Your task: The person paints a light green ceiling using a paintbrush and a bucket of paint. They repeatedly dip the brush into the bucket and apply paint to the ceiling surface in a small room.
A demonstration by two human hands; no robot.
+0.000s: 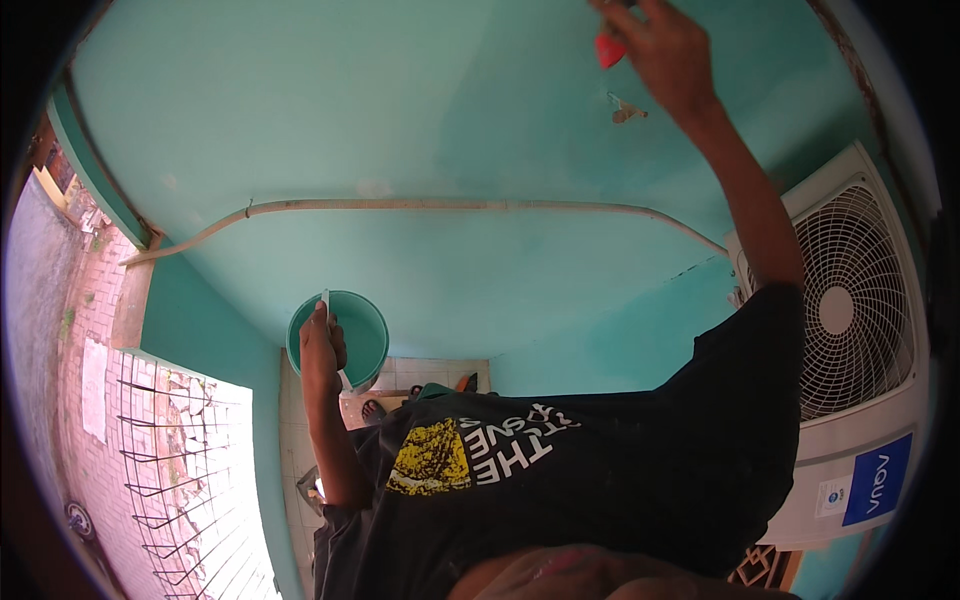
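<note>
My left hand [322,345] is closed around the pale handle of a round green bucket [368,325], which hangs in front of me on the left. The inside of the bucket looks green, and I cannot make out what it contains. Raised high at the upper right, my right hand [668,55] is closed on a tool with a red end [609,50]. The frame's top edge cuts off the rest of that tool, so its kind does not show. Behind it is the turquoise wall [400,110], with a small chipped patch [627,111] below the hand.
A pale pipe [430,205] runs across the wall. To the right stands a white air-conditioner outdoor unit [840,310] with a round fan grille. A metal grille [190,480] and brick paving [90,320] are on the left. Below the bucket lies a tiled floor [410,372].
</note>
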